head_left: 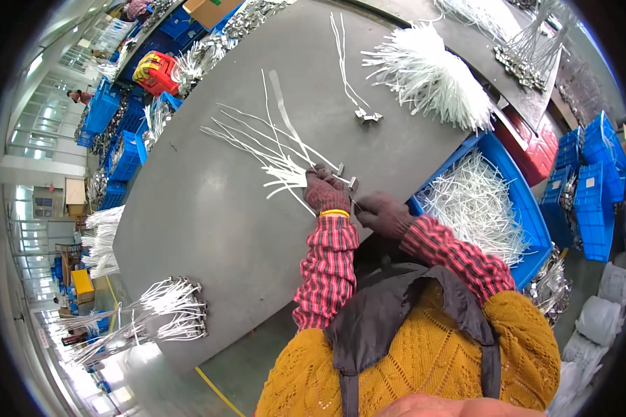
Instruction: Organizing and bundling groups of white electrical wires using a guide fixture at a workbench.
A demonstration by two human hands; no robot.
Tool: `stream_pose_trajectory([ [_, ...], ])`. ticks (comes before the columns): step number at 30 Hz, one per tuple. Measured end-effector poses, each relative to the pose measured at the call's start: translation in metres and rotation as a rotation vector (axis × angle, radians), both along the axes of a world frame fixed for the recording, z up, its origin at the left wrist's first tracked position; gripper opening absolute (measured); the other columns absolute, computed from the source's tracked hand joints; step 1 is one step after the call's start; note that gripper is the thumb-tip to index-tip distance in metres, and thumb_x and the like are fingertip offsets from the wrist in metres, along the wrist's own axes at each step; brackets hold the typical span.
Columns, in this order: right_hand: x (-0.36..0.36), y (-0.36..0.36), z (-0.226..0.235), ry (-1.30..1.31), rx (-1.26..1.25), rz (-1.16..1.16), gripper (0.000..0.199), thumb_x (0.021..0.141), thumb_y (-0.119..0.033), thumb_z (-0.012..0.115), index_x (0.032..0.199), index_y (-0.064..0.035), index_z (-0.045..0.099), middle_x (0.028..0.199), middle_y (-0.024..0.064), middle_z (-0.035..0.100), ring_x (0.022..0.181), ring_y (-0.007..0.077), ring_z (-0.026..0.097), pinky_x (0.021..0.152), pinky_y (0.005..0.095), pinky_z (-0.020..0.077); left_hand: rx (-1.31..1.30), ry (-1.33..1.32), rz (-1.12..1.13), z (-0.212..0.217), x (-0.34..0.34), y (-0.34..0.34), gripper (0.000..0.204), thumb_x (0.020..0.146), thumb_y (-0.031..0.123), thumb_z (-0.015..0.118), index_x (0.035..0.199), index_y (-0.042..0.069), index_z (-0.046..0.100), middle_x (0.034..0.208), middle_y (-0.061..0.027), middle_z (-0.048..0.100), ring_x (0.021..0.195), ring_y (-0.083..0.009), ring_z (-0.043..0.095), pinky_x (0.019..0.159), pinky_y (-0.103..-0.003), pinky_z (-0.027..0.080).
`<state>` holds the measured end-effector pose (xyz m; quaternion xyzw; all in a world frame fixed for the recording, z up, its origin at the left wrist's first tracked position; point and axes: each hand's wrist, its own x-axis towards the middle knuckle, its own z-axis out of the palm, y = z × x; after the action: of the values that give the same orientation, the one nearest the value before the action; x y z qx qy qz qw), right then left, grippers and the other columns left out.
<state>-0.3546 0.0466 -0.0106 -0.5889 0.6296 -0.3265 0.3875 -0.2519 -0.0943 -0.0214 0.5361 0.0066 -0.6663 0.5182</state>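
My left hand (327, 189), in a dark knit glove, is closed around a bunch of thin white strips (283, 171) over the grey table. Their loose ends fan out to the far left. Small metal end pieces (352, 184) stick out on the right side of that hand. My right hand (384, 214), gloved too, is close by at the table's near edge, its fingers drawn together toward the left hand. Whatever it pinches is too small to make out. Farther off, a few separate strips with metal ends (368, 115) lie on the grey table (209, 187).
A blue bin (528, 201) full of white strips stands just right of my right forearm. A thick white bundle (431, 73) lies at the far right of the table, and a metal-ended bundle (181, 309) at the near left corner. Stacked blue crates (595, 184) stand at right.
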Motion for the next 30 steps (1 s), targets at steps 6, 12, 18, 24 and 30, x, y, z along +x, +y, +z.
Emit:
stream_pose_trajectory([
  [6,-0.049,0.133,-0.001,-0.147,0.294,-0.147,0.040,0.092,-0.037,0.056,0.107,-0.0007,0.064,0.087,0.0136,0.067,0.086,0.0236,0.064,0.082,0.0375,0.0507,-0.020,-0.173,0.130,0.014,-0.009,-0.002,0.015,0.089,0.021,0.057,0.081,0.009,0.058,0.061,0.0022,0.042,0.048,-0.0113,0.038,0.044,-0.026,0.035],
  [12,-0.142,0.338,-0.079,-0.281,0.697,-0.888,0.018,0.086,-0.019,0.066,0.092,-0.0017,0.067,0.067,0.0064,0.061,0.052,0.0166,0.058,0.044,0.0316,0.0463,-0.389,0.012,-0.137,-0.019,0.026,-0.022,0.030,0.099,0.035,0.056,0.106,0.008,0.065,0.096,-0.0062,0.071,0.082,-0.0229,0.070,0.072,-0.034,0.058],
  [18,-0.162,0.393,-0.089,-0.378,0.589,-1.079,0.014,0.085,-0.015,0.067,0.091,-0.0028,0.066,0.065,0.0054,0.059,0.046,0.0154,0.054,0.038,0.0297,0.0394,-0.398,0.017,-0.136,-0.010,0.018,-0.017,0.029,0.099,0.033,0.056,0.107,0.006,0.063,0.095,-0.0076,0.070,0.080,-0.0227,0.069,0.070,-0.034,0.059],
  [24,-0.156,0.370,-0.081,-0.363,0.593,-1.042,0.018,0.086,-0.020,0.068,0.091,-0.0025,0.065,0.064,0.0058,0.059,0.047,0.0149,0.054,0.040,0.0299,0.0405,-0.425,0.012,-0.158,-0.018,0.023,-0.017,0.028,0.097,0.030,0.059,0.103,0.004,0.065,0.092,-0.0104,0.071,0.073,-0.0273,0.070,0.065,-0.035,0.057],
  [30,-0.091,0.196,-0.071,-0.473,0.406,-0.614,0.053,0.082,-0.013,0.070,0.132,-0.0006,0.056,0.118,0.0117,0.064,0.096,0.0181,0.063,0.084,0.0318,0.0519,-0.405,0.068,-0.510,-0.031,-0.006,0.037,0.029,0.096,0.033,0.062,0.103,0.005,0.066,0.095,-0.0114,0.070,0.084,-0.0284,0.069,0.077,-0.043,0.058],
])
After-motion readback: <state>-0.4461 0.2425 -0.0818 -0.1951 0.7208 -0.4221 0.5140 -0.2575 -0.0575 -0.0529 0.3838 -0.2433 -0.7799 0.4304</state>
